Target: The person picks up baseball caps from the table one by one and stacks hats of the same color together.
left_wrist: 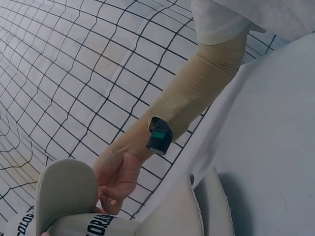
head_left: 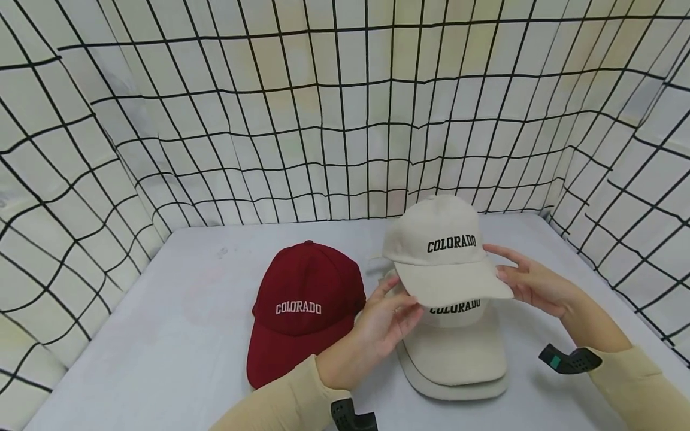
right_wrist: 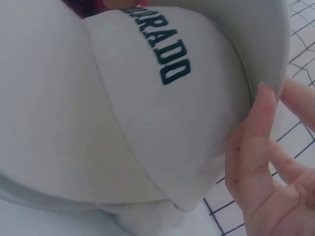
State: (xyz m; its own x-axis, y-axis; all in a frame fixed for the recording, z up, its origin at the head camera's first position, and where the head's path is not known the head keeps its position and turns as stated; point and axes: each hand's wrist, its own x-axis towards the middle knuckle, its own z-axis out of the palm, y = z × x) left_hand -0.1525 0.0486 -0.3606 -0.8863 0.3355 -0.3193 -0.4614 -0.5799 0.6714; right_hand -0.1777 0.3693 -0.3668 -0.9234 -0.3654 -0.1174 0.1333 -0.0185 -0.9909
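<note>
Between my two hands a cream baseball cap (head_left: pixel 444 230) with dark COLORADO lettering is held tilted over other cream caps. My left hand (head_left: pixel 384 317) pinches the left side of its brim. On the brim's opposite side, my right hand (head_left: pixel 533 284) grips with thumb and fingers; the right wrist view shows these fingers (right_wrist: pixel 261 113) at the brim's edge. Directly underneath lies a second cream cap (head_left: pixel 458 353), its lettering partly covered. The brim of a third cream cap (head_left: pixel 458 392) shows below that one. Left of the stack, a dark red COLORADO cap (head_left: pixel 307 281) rests near my left hand.
A white-covered table (head_left: pixel 178 311) carries the caps. Black netting (head_left: pixel 345 120) over pale sheeting stands behind the table and along both sides. Dark wrist devices (head_left: pixel 570 359) sit on both sleeves.
</note>
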